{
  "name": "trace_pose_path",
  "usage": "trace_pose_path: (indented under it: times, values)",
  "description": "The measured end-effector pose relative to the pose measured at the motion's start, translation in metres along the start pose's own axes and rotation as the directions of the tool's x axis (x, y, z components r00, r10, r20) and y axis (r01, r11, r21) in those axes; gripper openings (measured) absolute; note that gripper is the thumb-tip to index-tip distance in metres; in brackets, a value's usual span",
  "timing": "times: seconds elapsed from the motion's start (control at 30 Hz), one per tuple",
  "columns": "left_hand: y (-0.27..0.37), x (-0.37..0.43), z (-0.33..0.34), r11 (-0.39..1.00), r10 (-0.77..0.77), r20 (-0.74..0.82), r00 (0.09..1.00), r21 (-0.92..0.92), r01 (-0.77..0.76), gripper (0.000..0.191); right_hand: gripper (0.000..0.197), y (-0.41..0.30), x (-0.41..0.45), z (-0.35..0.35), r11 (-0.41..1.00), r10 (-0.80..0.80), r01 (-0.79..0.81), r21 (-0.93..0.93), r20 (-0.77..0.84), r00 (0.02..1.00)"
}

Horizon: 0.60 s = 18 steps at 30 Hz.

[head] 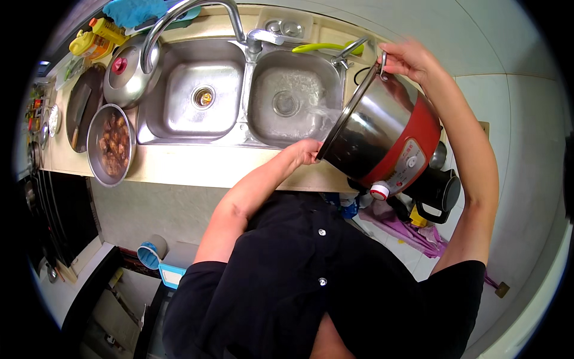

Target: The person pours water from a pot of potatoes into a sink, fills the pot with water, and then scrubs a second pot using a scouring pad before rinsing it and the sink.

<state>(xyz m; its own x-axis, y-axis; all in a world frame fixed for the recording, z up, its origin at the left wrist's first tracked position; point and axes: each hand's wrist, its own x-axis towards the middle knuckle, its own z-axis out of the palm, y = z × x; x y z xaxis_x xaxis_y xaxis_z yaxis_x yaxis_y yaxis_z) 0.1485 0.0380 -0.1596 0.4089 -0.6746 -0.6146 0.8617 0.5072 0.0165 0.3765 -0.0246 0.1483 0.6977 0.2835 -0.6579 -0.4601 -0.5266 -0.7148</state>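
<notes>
A large electric cooker (394,121), steel above and red below, is tipped on its side towards the sink. Its mouth faces left, and water streams from it into the right sink basin (332,67). My left hand (308,151) grips the cooker at the near side of its rim, where the fingers are partly hidden. On the far side, my right hand (406,60) holds the metal handle by the rim. The cooker's inside is out of sight. Water covers the basin floor around the drain (286,103).
Left of the basins stand a metal bowl of brown food pieces (114,148), a domed lid (132,80) and a cleaver (82,112) on a dark board. A faucet (193,6) arches over the left basin. A black kettle (432,193) sits beside the cooker's base.
</notes>
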Motion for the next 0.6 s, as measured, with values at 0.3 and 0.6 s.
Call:
trace_pose_path:
  times: [0.3, 0.6]
  values:
    - [0.012, -0.027, -0.012, 1.000, -0.010, -0.045, 0.999, -0.023, 0.009, 0.019, 0.020, 0.025, -0.026, -0.034, 0.997, 0.000, 0.004, 0.075, -0.052, 0.999]
    - [0.066, -0.169, -0.001, 0.822, 0.547, -0.348, 0.762, 0.395, -0.410, 0.019, 0.020, 0.096, -0.087, -0.067, 0.961, -0.092, 0.093, 0.259, -0.018, 0.996]
